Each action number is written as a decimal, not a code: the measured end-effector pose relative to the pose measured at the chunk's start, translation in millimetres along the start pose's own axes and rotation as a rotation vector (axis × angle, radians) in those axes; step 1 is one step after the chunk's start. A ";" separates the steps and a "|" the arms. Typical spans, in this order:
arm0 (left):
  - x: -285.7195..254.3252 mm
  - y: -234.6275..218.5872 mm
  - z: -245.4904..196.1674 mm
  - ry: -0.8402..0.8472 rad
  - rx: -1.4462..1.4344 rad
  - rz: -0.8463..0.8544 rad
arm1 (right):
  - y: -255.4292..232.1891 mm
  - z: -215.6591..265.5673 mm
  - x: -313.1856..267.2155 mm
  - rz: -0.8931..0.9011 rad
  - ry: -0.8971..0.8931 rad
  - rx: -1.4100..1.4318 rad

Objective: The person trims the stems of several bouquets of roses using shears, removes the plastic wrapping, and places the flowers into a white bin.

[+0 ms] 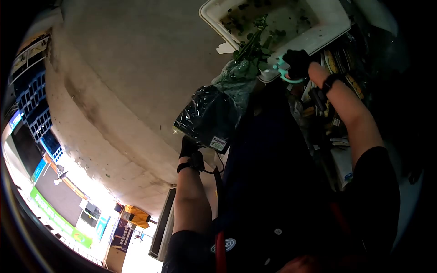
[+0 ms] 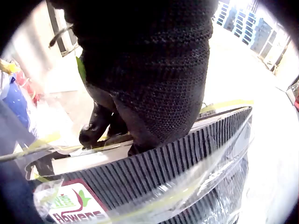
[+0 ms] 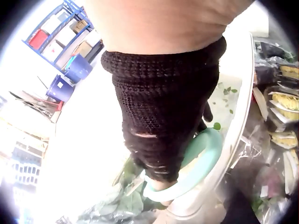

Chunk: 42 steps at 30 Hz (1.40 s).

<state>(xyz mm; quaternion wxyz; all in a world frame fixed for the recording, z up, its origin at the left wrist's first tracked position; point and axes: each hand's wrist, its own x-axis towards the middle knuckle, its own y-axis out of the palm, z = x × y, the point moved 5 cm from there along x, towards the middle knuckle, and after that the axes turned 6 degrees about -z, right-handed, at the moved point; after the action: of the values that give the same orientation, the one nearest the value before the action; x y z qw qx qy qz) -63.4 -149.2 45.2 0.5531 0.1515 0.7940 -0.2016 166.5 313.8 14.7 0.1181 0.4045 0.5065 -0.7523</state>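
Observation:
In a black glove, my left hand (image 1: 189, 146) grips the top edge of a bouquet wrapper (image 1: 205, 113). The wrapper is black and ribbed under clear plastic, with a white "flowers" label (image 2: 74, 203) near that edge. Its fingers curl over the rim in the left wrist view; the flower heads are hidden. Leafy green stems (image 1: 252, 52) stick out of the wrapper's far end, over the edge of a white tub (image 1: 325, 42). My right hand (image 1: 298, 63), also gloved, holds scissors (image 1: 291, 81) by their mint-green handles. Their blades point left, close beside the stems.
Loose leaves (image 3: 226, 91) lie scattered inside the tub. To the right are several plastic-wrapped packs (image 3: 285, 100) with yellow contents. Blue shelving (image 3: 49, 32) and blue buckets (image 3: 77, 67) stand farther off, as do blue crates (image 1: 38, 100). A concrete floor (image 1: 123, 59) stretches to the left.

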 end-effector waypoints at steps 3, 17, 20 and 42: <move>11.9 -7.3 4.5 -0.011 -0.015 0.025 | -10.0 9.7 30.5 0.226 -0.014 -0.049; 52.2 -45.3 43.4 -0.067 -0.064 0.097 | 31.9 59.9 42.3 -0.232 -0.474 0.413; 46.9 -36.6 34.6 -0.057 -0.036 0.034 | 36.2 55.1 46.6 -0.103 -0.416 0.409; 86.3 -60.3 78.7 0.021 0.037 0.203 | 1.0 166.2 -12.8 0.100 -0.733 0.484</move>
<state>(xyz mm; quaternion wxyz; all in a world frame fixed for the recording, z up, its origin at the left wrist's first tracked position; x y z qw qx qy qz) -56.5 -238.6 -50.8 0.5593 0.2433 0.7767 -0.1574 94.1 167.9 49.9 0.2279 0.1511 0.2203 -0.9363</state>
